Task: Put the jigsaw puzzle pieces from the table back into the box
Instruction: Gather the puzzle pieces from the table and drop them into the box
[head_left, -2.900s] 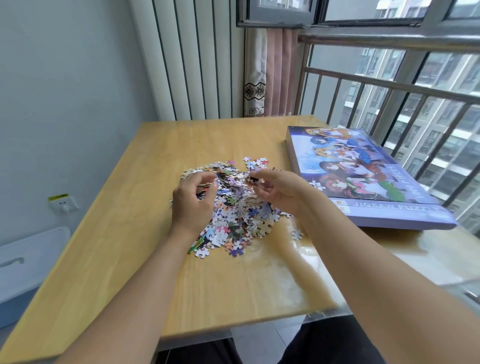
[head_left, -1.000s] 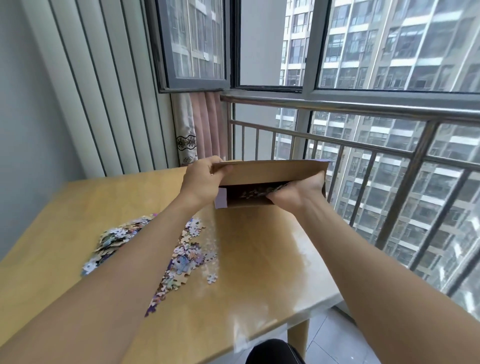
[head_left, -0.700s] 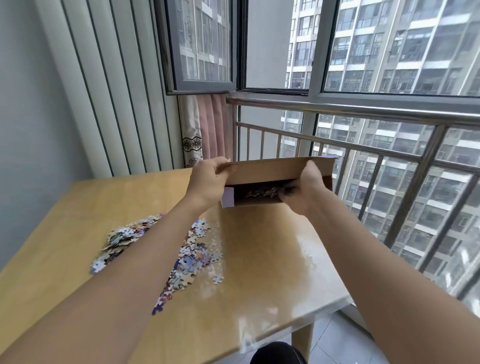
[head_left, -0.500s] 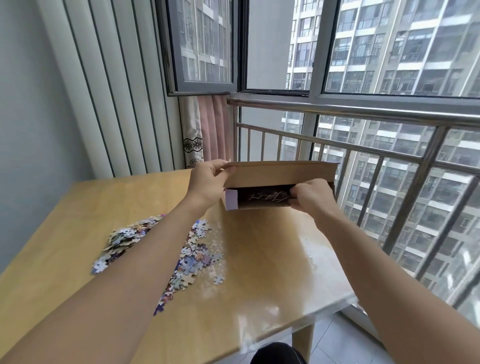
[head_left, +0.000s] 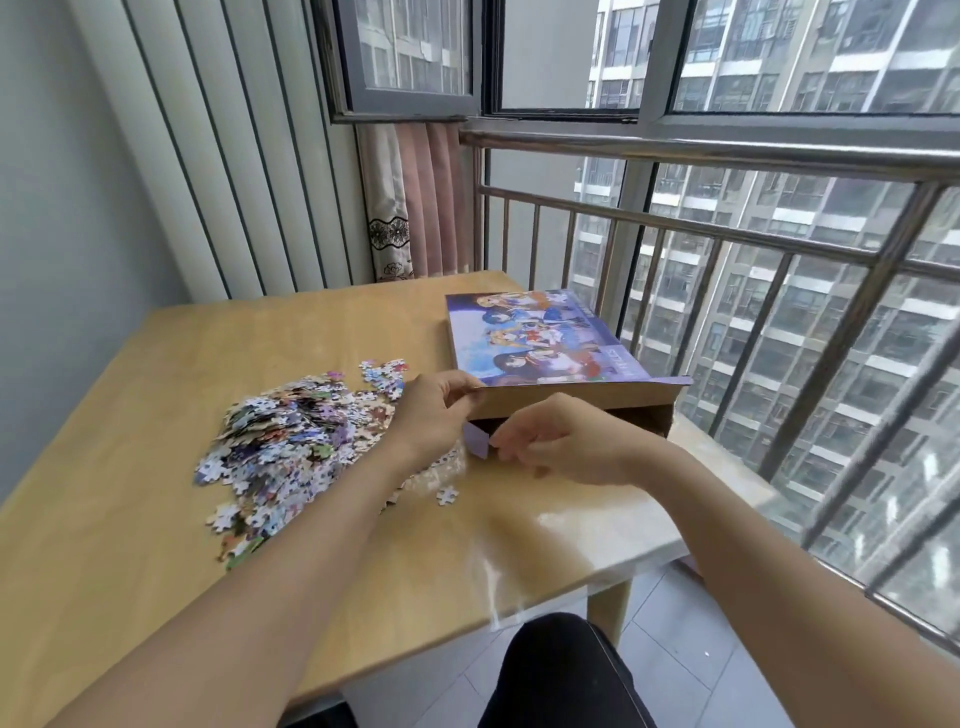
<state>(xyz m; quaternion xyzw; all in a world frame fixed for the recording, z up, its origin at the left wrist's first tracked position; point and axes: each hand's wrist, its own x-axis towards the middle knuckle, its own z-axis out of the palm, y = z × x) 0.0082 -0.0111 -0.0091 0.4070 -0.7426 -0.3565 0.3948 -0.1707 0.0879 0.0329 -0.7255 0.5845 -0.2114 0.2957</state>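
The right hand (head_left: 558, 441) hides the box (head_left: 540, 343) opening (contents unseen).

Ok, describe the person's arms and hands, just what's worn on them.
Both arms are bare from forearm to fingertips: no sleeves, gloves, watch, bracelet or rings show on the left hand or the right hand. Nothing is marked on them. Dark clothing shows only at the lap.

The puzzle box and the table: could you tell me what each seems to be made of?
Puzzle box: apparently cardboard; its lifted end flap shows plain brown board, while the top carries a smooth printed picture.
Table: looks like light wood with visible grain; a glossy clear sheet seems to cover its near right corner.
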